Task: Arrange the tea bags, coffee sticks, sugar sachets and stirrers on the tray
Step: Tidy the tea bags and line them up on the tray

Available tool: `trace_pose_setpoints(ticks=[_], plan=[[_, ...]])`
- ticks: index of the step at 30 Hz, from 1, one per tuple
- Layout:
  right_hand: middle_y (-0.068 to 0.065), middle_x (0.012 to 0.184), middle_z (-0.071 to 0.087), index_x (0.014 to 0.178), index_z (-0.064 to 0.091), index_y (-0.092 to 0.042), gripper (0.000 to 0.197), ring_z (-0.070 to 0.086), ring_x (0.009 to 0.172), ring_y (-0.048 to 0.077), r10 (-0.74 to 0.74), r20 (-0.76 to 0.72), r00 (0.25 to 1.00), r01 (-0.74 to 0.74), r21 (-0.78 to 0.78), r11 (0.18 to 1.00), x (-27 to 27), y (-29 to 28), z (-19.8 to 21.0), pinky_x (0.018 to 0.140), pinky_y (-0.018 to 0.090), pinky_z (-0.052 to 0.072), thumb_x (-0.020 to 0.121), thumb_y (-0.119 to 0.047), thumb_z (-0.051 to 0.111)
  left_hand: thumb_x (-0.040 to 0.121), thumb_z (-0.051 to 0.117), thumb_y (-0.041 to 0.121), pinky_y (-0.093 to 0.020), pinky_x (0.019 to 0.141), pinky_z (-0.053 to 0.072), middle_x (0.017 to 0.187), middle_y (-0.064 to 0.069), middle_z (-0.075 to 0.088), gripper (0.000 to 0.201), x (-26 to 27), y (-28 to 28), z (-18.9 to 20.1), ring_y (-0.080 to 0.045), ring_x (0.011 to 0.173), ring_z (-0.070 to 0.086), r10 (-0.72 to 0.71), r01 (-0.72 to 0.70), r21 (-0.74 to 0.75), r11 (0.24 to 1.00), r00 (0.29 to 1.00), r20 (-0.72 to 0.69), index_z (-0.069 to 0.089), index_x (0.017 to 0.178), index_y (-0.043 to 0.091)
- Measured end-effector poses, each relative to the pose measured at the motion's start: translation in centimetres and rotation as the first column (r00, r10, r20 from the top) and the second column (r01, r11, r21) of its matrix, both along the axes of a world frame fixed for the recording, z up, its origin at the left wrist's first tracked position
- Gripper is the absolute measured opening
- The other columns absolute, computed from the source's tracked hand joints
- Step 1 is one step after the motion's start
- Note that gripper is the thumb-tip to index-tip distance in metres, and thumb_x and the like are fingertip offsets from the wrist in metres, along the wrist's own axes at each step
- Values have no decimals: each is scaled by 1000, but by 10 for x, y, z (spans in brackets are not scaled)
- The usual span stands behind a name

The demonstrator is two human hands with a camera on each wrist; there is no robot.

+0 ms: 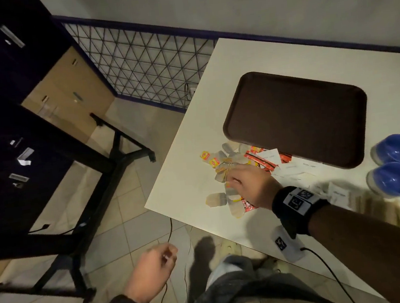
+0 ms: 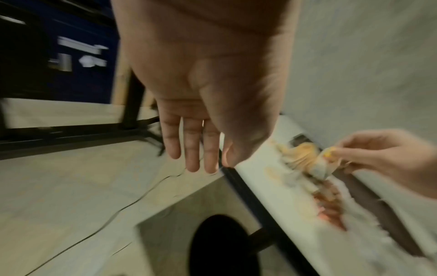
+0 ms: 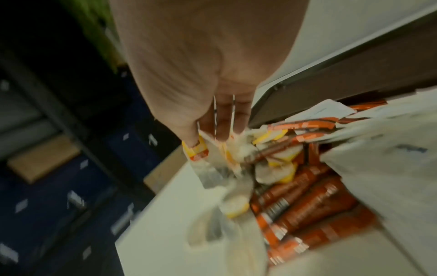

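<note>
An empty brown tray [image 1: 296, 119] lies on the white table [image 1: 191, 177]. In front of it sits a mixed pile: tea bags [image 1: 222, 163] with yellow tags, red coffee sticks [image 1: 261, 162] and white sugar sachets [image 1: 294, 168]. Wooden stirrers [image 1: 382, 208] lie blurred at the near right. My right hand [image 1: 231, 181] is down on the pile and pinches a bunch of tea bags [image 3: 205, 168] between thumb and fingers; the left wrist view shows that tea bag bunch [image 2: 326, 160] too. My left hand [image 1: 170, 253] hangs off the table above the floor, fingers [image 2: 194, 149] straight, holding nothing.
Two blue cups [image 1: 395, 153] stand at the table's right, beside the tray. A black-framed table [image 1: 110, 155] and dark cabinets [image 1: 0, 73] stand to the left across the tiled floor. A wire mesh panel [image 1: 147, 58] runs along the wall. Cables [image 1: 168, 231] trail on the floor.
</note>
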State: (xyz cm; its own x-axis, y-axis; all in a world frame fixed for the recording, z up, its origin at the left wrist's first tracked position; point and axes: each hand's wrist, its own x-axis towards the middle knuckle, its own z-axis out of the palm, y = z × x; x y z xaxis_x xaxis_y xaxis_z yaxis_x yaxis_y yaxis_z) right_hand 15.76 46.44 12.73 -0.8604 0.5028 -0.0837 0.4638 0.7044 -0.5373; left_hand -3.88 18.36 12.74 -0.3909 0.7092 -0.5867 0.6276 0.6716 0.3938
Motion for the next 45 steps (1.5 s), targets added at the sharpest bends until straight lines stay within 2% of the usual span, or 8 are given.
trace_pose_setpoints(ticks=[5, 8, 12, 16, 22, 27, 32, 45], plan=[[-2, 70, 64, 83, 73, -7, 12, 56, 67, 9, -180, -319, 930, 112, -221, 969, 18, 9, 43, 69, 27, 46, 89, -17, 67, 96, 66, 29, -19, 84, 49, 118, 22, 62, 27, 16, 134, 61, 3, 107, 57, -139, 109, 499, 859, 990, 22, 63, 122, 35], [-8, 64, 61, 82, 75, -7, 3, 54, 62, 4, -244, -382, 891, 164, -231, 959, 19, 15, 58, 64, 15, 42, 85, -7, 75, 92, 73, 34, -21, 94, 50, 127, 20, 64, 41, 36, 192, 84, 2, 117, 57, -191, 40, 542, 839, 956, 225, 61, 132, 31], [1, 69, 70, 83, 76, -10, 1, 61, 63, 13, -367, -397, 841, 238, -338, 911, 19, 19, 63, 61, 26, 50, 83, -11, 77, 93, 74, 15, -34, 92, 57, 102, -7, 78, 16, 42, 216, 80, -20, 95, 73, -196, -107, 508, 855, 840, 506, 75, 109, 12], [-13, 76, 70, 90, 65, -34, 6, 68, 70, 7, -426, -164, 890, 278, -547, 790, 20, 9, 35, 66, 25, 54, 88, -40, 67, 95, 70, 6, -26, 73, 53, 76, -6, 72, 7, 24, 205, 51, -14, 71, 63, -88, -206, 478, 854, 848, 523, 76, 92, 7], [-9, 82, 60, 96, 67, -26, 21, 55, 78, 11, 56, -1, 998, -56, 6, 998, 23, 8, -35, 72, 30, 45, 84, -42, 63, 95, 67, 5, -33, 74, 56, 78, -10, 73, 11, -5, 193, -2, -21, 72, 63, 71, -411, 481, 774, 812, 579, 76, 91, 10], [-1, 83, 58, 81, 55, -27, 17, 51, 77, 22, 296, 142, 945, -327, 322, 889, 17, 5, -63, 63, 40, 46, 78, -33, 71, 94, 66, 3, -22, 63, 55, 72, 1, 71, 10, 4, 194, -41, -8, 63, 62, 74, -470, 530, 706, 794, 604, 75, 94, 7], [-14, 71, 49, 71, 47, -36, 29, 44, 70, 9, 164, -43, 986, -147, 265, 953, 21, 4, -64, 60, 23, 35, 87, -30, 71, 93, 69, 6, -29, 58, 56, 76, -4, 76, 10, -8, 210, -60, -15, 63, 67, 6, -436, 643, 629, 831, 557, 77, 92, 12], [-6, 82, 76, 98, 78, -28, 14, 71, 75, 16, -192, -392, 900, 206, -7, 979, 68, -28, 24, 73, 46, 57, 85, -24, 80, 93, 73, 8, -43, 74, 57, 88, -9, 80, 14, 46, 205, -1, -22, 75, 76, -328, -276, 867, 415, 843, 426, 76, 86, 20]])
